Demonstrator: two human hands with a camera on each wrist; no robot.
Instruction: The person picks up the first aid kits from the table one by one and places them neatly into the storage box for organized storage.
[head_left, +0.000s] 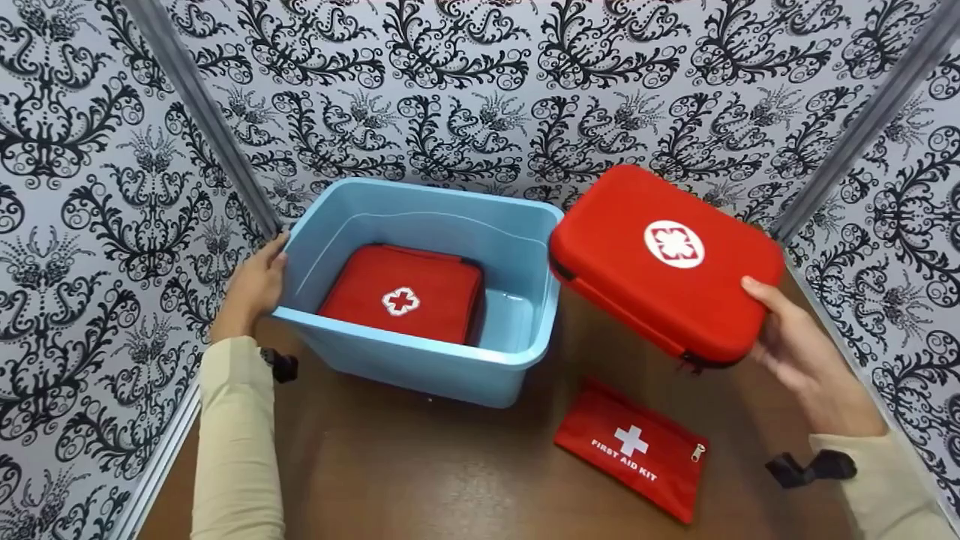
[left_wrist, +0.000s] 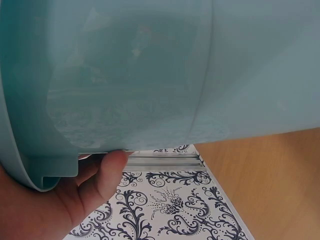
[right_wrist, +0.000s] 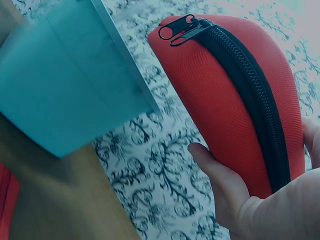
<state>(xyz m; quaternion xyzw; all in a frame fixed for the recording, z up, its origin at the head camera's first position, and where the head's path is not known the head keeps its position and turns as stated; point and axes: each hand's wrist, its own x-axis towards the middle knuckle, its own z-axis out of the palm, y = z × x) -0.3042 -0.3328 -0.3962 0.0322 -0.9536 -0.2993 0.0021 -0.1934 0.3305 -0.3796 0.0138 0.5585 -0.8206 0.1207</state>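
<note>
My right hand [head_left: 799, 349] grips a red hard-shell first aid case [head_left: 637, 277] by its right end, thumb on top. The case is tilted and held up just right of the blue plastic bin [head_left: 420, 375]. Its black zipper [right_wrist: 255, 95] with two pulls shows in the right wrist view. My left hand [head_left: 255, 285] holds the bin's left rim, and in the left wrist view the thumb [left_wrist: 112, 167] lies under the rim's lip. Inside the bin lies a second red first aid case [head_left: 367, 292] with a white-edged cross emblem.
A flat red zip pouch [head_left: 600, 446] marked FIRST AID KIT lies on the brown wooden table [head_left: 420, 472], in front of the held case. Black-and-white patterned walls [head_left: 465, 97] with metal corner strips enclose the table at the back and both sides.
</note>
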